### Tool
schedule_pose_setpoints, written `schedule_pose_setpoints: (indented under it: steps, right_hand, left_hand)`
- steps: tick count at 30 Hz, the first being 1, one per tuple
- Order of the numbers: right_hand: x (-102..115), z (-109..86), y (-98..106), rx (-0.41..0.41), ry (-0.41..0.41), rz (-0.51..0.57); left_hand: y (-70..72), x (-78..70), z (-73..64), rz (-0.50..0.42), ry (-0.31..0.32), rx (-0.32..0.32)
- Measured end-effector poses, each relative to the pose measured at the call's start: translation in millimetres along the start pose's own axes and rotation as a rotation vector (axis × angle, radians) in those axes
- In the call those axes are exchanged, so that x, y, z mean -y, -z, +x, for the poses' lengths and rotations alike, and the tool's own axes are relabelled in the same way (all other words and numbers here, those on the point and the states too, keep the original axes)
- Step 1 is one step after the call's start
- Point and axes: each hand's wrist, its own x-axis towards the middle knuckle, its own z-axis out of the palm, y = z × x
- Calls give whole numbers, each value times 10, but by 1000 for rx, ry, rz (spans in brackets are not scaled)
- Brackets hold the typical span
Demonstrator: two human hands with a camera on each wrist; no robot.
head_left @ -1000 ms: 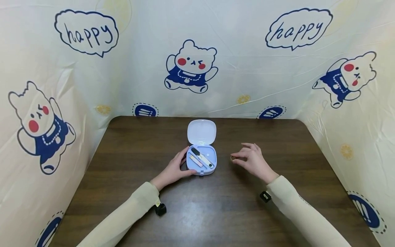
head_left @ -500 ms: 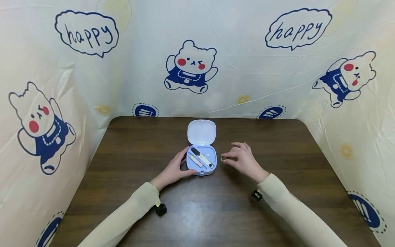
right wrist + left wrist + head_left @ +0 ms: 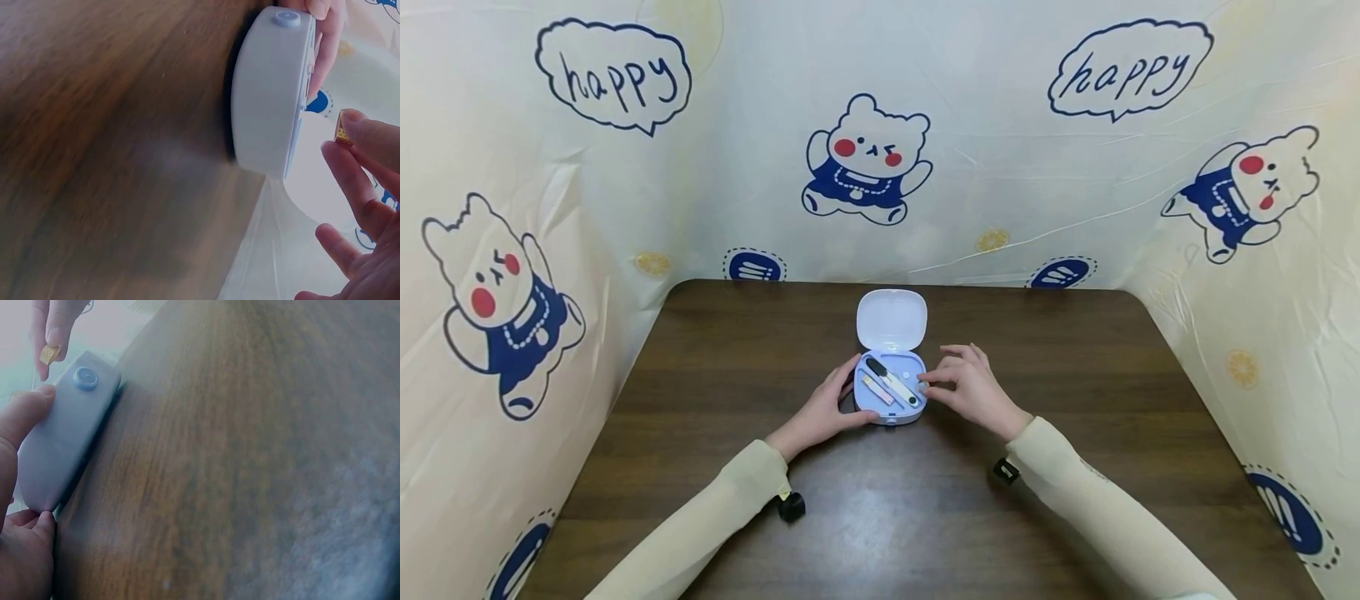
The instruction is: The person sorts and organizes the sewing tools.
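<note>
A light blue case (image 3: 904, 419) stands on the table with its lid (image 3: 891, 319) raised at the back. My left hand (image 3: 815, 423) grips it by the left side, thumb at the front corner and fingers behind. Inside lie a slim white stick (image 3: 898, 388) with a black end, set diagonally, and a shorter pink-and-white stick (image 3: 877, 392). My right hand (image 3: 973, 386) is over the case's right rim, pinching a small gold ring (image 3: 342, 133) with a patterned surface between thumb and index finger. The other fingers of that hand are spread away from it.
The brown wooden table (image 3: 737, 333) surrounds the case. A pale printed cloth (image 3: 985, 150) hangs behind the table and along both sides. A black wrist camera (image 3: 791, 507) sits under the left cuff, another wrist camera (image 3: 1006, 471) under the right.
My right hand has moved left with the ring, from the table right of the case to over its right rim. My left hand stays on the case.
</note>
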Motion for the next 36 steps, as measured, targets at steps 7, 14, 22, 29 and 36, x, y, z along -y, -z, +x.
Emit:
schedule_pose_setpoints:
  steps: [7,14,22,29,36]
  right_hand:
    - [67,68,-53,-2,31,-15]
    - [140,140,-130,8,65,-42]
    - [226,211,-225,33,101,-69]
    - [294,266,-315,46,140,-91]
    - [327,332,-396,52,186,-157]
  left_hand:
    - [8,2,21,2,-8,0]
    - [17,13,17,5,-12,-3]
    - [11,20,17,9,-29,-3]
    - [1,30,12,9,-46,-12]
    - [-16,38,7,-3,-51,-20]
